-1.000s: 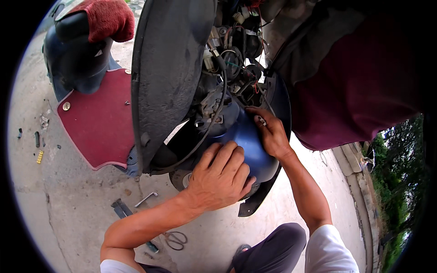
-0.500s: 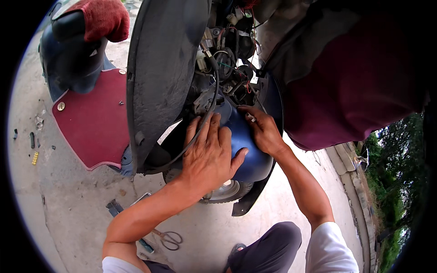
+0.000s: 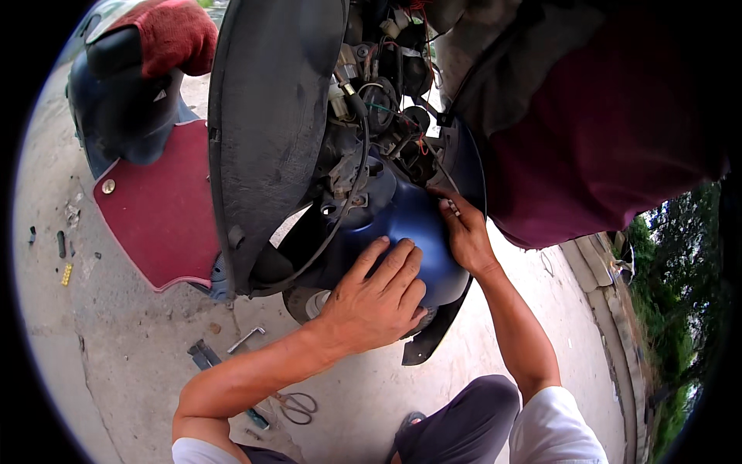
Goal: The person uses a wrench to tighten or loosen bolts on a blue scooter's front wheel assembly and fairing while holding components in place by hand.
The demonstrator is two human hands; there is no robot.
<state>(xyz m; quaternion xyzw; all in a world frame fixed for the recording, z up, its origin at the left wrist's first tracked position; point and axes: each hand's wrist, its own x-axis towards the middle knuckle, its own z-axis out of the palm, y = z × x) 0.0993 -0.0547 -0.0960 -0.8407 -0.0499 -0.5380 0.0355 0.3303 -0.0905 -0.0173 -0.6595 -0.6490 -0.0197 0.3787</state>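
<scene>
A dark blue scooter front fender (image 3: 413, 213) is in front of me, above a wheel partly hidden by my arm. My left hand (image 3: 379, 290) lies on the fender's near side, fingers apart and holding nothing. At the fender's right edge is my right hand (image 3: 468, 236), fingers bent, with a small pale rod-shaped piece (image 3: 450, 206) pinched between them; its exact kind is too small to tell. Past the fender, a black cable (image 3: 362, 166) curves down from exposed wiring and connectors (image 3: 386, 104). A large black panel (image 3: 270, 139) rises at the left.
Scissors (image 3: 297, 407), a hex key (image 3: 247, 339) and a dark tool (image 3: 202, 354) lie on the concrete by my left arm. A maroon cover (image 3: 587, 147) hangs at the right. Far left stands another scooter with a red mat (image 3: 166, 220). A kerb (image 3: 599, 305) runs along the right.
My left hand has slid back toward me from the fender's top, uncovering its mount. My right hand has shifted slightly right along the edge. The view has moved a little.
</scene>
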